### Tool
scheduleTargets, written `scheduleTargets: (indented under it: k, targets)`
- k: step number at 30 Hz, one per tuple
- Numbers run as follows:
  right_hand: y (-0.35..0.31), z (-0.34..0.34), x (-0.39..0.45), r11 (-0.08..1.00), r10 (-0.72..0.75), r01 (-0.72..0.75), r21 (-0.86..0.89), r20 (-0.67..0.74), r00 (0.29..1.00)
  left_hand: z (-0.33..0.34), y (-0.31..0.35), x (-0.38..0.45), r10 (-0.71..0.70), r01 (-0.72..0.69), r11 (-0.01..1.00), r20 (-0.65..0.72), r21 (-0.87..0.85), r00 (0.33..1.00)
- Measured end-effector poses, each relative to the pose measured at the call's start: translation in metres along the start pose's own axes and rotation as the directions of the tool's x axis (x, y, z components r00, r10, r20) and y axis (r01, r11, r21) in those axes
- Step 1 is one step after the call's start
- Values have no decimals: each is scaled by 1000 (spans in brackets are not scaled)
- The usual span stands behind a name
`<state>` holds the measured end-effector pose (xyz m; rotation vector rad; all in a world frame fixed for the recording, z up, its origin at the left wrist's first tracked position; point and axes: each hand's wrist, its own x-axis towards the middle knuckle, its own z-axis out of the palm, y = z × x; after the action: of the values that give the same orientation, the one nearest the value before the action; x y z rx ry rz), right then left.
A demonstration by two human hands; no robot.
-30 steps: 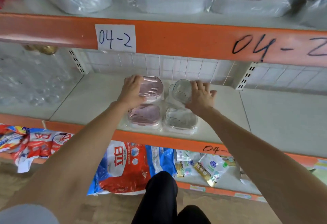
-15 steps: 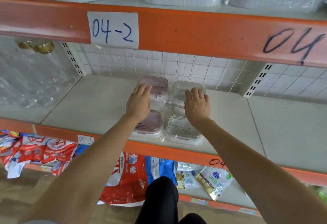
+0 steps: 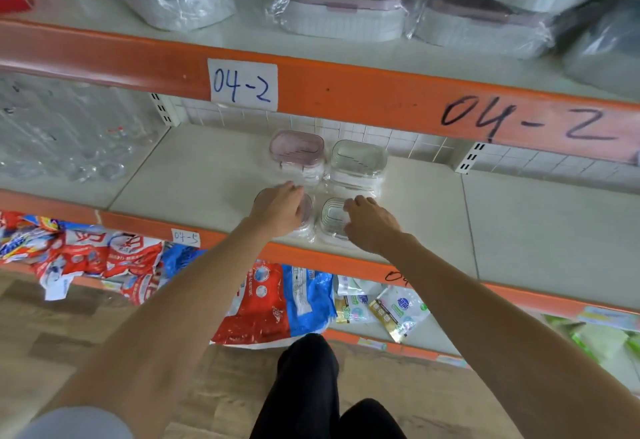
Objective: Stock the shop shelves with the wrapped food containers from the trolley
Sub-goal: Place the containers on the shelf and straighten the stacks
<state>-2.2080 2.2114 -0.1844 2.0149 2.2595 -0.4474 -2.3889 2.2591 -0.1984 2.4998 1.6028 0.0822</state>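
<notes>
Four wrapped food containers sit in a two-by-two group on the middle shelf [image 3: 194, 175]. At the back stand a pink-lidded container [image 3: 297, 152] and a clear-lidded container [image 3: 358, 161]. My left hand [image 3: 278, 210] lies over the front pink-lidded container [image 3: 307, 212], fingers curved over its far edge, hiding most of it. My right hand [image 3: 372, 225] holds the right side of the front clear-lidded container [image 3: 331, 218], fingers curled on its lid.
An orange beam [image 3: 363, 99] with a "04-2" label [image 3: 242, 85] overhangs the shelf. Larger wrapped boxes [image 3: 339, 5] fill the shelf above. Clear glassware [image 3: 69, 147] stands to the left. Bagged goods [image 3: 263, 300] lie on the low shelf. The shelf board to the right [image 3: 540, 223] is bare.
Both hands have drawn back from the rear pair of containers onto the front pair. The view has tilted, showing more of the upper shelf.
</notes>
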Motion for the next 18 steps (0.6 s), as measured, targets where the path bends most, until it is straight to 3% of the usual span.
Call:
scheduleTargets:
  k: [5, 8, 10, 18]
  targets:
    - [-15, -31, -56, 999, -30, 22, 41, 204, 978, -28, 14, -54, -35, 47, 995, 125, -87, 992]
    - [-24, -59, -89, 998, -63, 60, 18, 273, 960, -61, 29, -84, 33, 37, 987, 422, -158, 906]
    - [-31, -81, -106, 993, -102, 113, -22, 292, 951, -85, 38, -98, 43, 40, 988, 524, -147, 851]
    - [-65, -185, -162, 935, -292, 335, -119, 277, 915, -216, 64, -129, -66, 135, 988, 596, -72, 800]
